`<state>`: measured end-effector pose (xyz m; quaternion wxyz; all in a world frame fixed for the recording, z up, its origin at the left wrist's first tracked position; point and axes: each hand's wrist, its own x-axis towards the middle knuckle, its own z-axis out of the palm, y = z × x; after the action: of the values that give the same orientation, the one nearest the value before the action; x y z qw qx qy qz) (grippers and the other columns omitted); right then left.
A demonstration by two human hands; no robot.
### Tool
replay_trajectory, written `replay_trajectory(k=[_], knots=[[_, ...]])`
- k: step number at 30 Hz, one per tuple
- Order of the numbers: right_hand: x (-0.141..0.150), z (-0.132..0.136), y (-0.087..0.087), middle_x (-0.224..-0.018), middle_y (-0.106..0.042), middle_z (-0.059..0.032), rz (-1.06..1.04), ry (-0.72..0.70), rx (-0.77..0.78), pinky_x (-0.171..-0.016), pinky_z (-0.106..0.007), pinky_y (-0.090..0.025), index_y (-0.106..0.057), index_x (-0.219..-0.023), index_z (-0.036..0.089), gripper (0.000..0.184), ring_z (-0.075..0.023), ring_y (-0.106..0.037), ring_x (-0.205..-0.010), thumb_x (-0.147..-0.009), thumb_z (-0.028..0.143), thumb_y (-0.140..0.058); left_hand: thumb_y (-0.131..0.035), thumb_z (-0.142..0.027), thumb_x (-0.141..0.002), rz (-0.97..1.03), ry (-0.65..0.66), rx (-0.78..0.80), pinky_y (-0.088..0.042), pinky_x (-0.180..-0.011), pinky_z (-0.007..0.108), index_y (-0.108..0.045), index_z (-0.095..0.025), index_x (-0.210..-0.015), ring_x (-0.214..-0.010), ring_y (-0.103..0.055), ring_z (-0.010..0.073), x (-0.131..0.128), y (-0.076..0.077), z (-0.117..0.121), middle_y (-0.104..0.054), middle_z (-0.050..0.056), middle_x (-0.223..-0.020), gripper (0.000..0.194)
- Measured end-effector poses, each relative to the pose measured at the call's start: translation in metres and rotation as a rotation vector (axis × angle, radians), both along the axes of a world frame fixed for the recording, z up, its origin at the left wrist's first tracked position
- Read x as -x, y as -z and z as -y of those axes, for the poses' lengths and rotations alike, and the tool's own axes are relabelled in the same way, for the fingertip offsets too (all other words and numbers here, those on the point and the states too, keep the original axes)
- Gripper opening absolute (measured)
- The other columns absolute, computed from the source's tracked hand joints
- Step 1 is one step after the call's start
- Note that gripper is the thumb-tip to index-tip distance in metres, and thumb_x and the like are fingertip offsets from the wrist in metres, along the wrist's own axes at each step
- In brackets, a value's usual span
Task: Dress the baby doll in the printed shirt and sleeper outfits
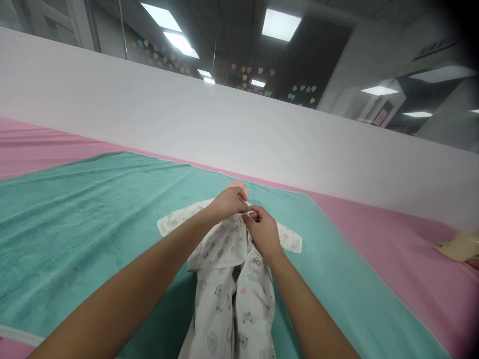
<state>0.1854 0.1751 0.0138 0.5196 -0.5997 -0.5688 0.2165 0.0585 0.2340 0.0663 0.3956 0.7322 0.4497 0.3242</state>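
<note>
A white baby shirt [220, 244] with small printed animals lies spread on a teal cloth, its sleeves stretched out to both sides. Matching trousers [254, 299] extend below it toward me. At the collar shows a rounded peach-coloured shape [244, 188], apparently a doll's head, mostly behind my left hand. With fingers pinched, my left hand [229, 202] grips the shirt's front edge near the neck. My right hand [264, 230] pinches the same edge just beside it, the fingertips of both almost touching. Any fastener between them is too small to make out.
The wrinkled teal cloth [93, 209] covers a pink surface [374, 224]. Behind it runs a low white wall [224, 129] with dark glass above, dotted with heart stickers. A pale yellow object [458, 247] sits at the far right, blurred.
</note>
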Motion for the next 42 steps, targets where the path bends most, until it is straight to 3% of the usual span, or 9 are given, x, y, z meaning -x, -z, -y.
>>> replay_trajectory(k=[5,11,20,29,33,38,42], knots=[[-0.002,-0.003,0.002,-0.07,-0.06,0.0001,-0.04,-0.054,0.028,-0.056,-0.024,-0.038,-0.062,-0.097,0.021,0.03,-0.0144,-0.052,-0.061,-0.072,0.037,-0.056,-0.063,-0.017,-0.06,-0.128,-0.071,-0.109,-0.04,-0.054,0.022,-0.057,-0.021,-0.082,-0.072,-0.058,0.0157,-0.007,0.004,0.001,-0.063,0.001,-0.084,0.022],[-0.003,-0.003,0.005,-0.074,-0.062,-0.0007,-0.105,-0.084,0.03,-0.055,-0.024,-0.039,-0.061,-0.102,0.021,0.035,-0.0145,-0.053,-0.064,-0.072,0.04,-0.058,-0.056,-0.009,-0.058,-0.061,-0.081,-0.099,-0.04,-0.054,0.021,-0.056,-0.02,-0.086,-0.074,-0.057,0.0144,-0.008,0.002,0.008,-0.062,0.002,-0.091,0.031],[-0.013,-0.01,0.012,-0.082,-0.065,-0.0024,-0.37,-0.138,0.02,-0.067,-0.028,-0.043,-0.063,-0.107,0.022,0.041,-0.0169,-0.057,-0.074,-0.075,0.047,-0.055,-0.057,-0.01,-0.053,0.072,-0.068,-0.003,-0.037,-0.048,0.02,-0.053,-0.021,-0.091,-0.063,-0.052,0.0107,-0.003,0.009,-0.002,-0.055,0.001,-0.089,0.039],[-0.004,-0.005,0.007,-0.091,-0.062,-0.0023,-0.043,-0.017,-0.125,-0.073,-0.029,-0.042,-0.067,-0.101,0.025,0.032,-0.0149,-0.053,-0.071,-0.078,0.039,-0.05,-0.054,-0.003,-0.051,0.299,0.022,0.172,-0.032,-0.04,0.017,-0.049,-0.02,-0.093,-0.051,-0.044,0.0072,0.002,0.007,-0.002,-0.046,-0.002,-0.073,0.046],[-0.003,-0.005,0.007,-0.091,-0.062,-0.0022,-0.002,-0.002,-0.134,-0.071,-0.028,-0.041,-0.066,-0.1,0.025,0.03,-0.0148,-0.052,-0.07,-0.079,0.038,-0.05,-0.056,-0.003,-0.053,0.33,0.062,0.185,-0.037,-0.044,0.017,-0.051,-0.018,-0.091,-0.055,-0.047,0.0072,0.004,0.005,-0.001,-0.049,-0.001,-0.077,0.041],[-0.001,-0.001,0.005,-0.07,-0.058,0.001,0.101,0.063,-0.097,-0.06,-0.026,-0.037,-0.061,-0.081,0.022,0.024,-0.0136,-0.048,-0.061,-0.08,0.043,-0.048,-0.061,-0.012,-0.062,0.162,0.055,0.024,-0.041,-0.053,0.018,-0.056,-0.017,-0.082,-0.064,-0.053,0.0097,0.004,0.006,-0.003,-0.057,0.002,-0.085,0.021],[-0.006,0.004,-0.004,-0.054,-0.045,0.0031,0.328,0.017,-0.007,-0.051,-0.025,-0.027,-0.044,-0.057,0.021,0.035,-0.0125,-0.037,-0.053,-0.076,0.049,-0.052,-0.065,-0.021,-0.065,-0.075,-0.017,-0.18,-0.04,-0.058,0.022,-0.059,-0.02,-0.077,-0.07,-0.056,0.0142,-0.002,0.012,-0.01,-0.061,0.0,-0.078,0.013]])
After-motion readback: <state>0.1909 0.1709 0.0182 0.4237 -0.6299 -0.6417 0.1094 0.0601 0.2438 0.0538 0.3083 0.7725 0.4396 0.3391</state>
